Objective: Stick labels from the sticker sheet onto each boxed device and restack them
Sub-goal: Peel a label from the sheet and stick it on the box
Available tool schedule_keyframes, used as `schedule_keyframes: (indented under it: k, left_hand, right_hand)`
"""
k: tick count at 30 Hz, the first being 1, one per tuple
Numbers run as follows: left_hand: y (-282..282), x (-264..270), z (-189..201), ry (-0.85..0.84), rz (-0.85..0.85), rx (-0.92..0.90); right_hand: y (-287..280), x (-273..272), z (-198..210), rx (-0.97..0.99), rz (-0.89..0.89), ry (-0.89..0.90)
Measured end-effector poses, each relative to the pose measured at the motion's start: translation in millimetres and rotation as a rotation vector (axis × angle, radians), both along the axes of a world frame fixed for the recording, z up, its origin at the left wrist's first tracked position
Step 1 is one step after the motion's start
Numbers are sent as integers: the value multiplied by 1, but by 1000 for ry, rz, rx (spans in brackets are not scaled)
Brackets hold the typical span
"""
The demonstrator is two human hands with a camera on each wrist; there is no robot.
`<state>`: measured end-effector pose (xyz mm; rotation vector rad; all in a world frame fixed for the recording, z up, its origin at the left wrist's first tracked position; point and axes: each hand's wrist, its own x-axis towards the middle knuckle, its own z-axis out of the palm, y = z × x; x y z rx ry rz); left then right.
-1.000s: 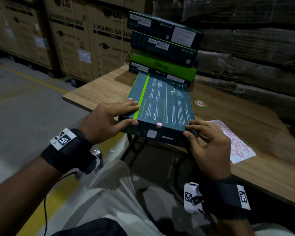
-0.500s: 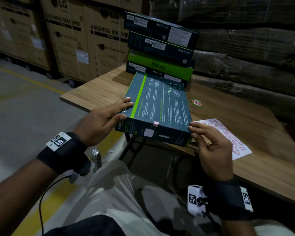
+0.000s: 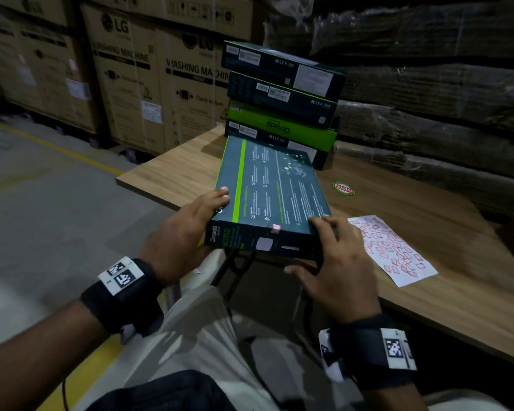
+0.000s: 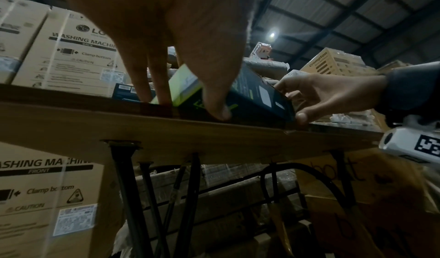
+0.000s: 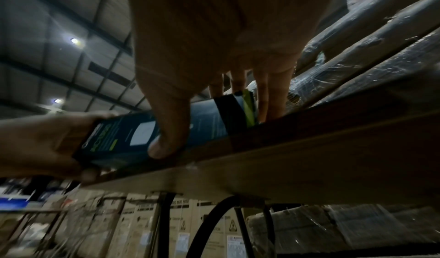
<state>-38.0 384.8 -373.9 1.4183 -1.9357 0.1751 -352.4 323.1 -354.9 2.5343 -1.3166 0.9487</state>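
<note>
A flat dark teal boxed device (image 3: 273, 194) with a green stripe lies at the near edge of the wooden table (image 3: 428, 292), its near end raised. A small pink label (image 3: 276, 228) sits on its near top edge. My left hand (image 3: 208, 212) grips the near left corner, thumb on the front face (image 4: 220, 111). My right hand (image 3: 324, 241) grips the near right corner, thumb on the front face (image 5: 164, 145). The white sticker sheet (image 3: 398, 256) with red labels lies to the right. A stack of several boxes (image 3: 282, 99) stands behind.
Large washing-machine cartons (image 3: 125, 84) stand behind the table on the left, wrapped pallets (image 3: 428, 84) on the right. A round red-green sticker (image 3: 343, 188) is on the tabletop. The table's black legs (image 4: 128, 196) and my knees are below the near edge.
My left hand slid from the box's top to its left near corner. My right hand's fingers moved up onto the near right corner, thumb spread on the front face.
</note>
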Motion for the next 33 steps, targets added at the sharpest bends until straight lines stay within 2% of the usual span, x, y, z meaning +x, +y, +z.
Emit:
schedule_keyframes:
  k: [3, 6, 10, 14, 18, 20, 23, 26, 29, 33]
  left_hand:
    - [10, -4, -3, -33, 32, -91]
    - [17, -2, -1, -34, -7, -97]
    - [27, -3, 23, -70, 8, -220]
    - [24, -8, 69, -112, 2, -423]
    - [13, -8, 98, 51, 25, -472]
    - [6, -6, 104, 57, 101, -487]
    - [-6, -2, 101, 34, 176, -454]
    - [-18, 5, 82, 7, 190, -329]
    - [-24, 17, 61, -58, 199, -181]
    - [-25, 39, 45, -89, 189, -80]
  right_hand:
    - [0, 7, -4, -52, -52, 43]
    - [0, 8, 1, -85, -44, 34]
    - [1, 2, 6, -163, 2, 4]
    - [-2, 0, 24, -220, 17, -87]
    - [1, 8, 40, -203, 50, -247]
    - [3, 14, 44, -172, 67, -354]
    - [5, 21, 46, -138, 80, -481]
    - [4, 30, 47, -59, 116, -654]
    - [-1, 43, 47, 158, 165, -838]
    - [-25, 57, 33, 408, 83, -889]
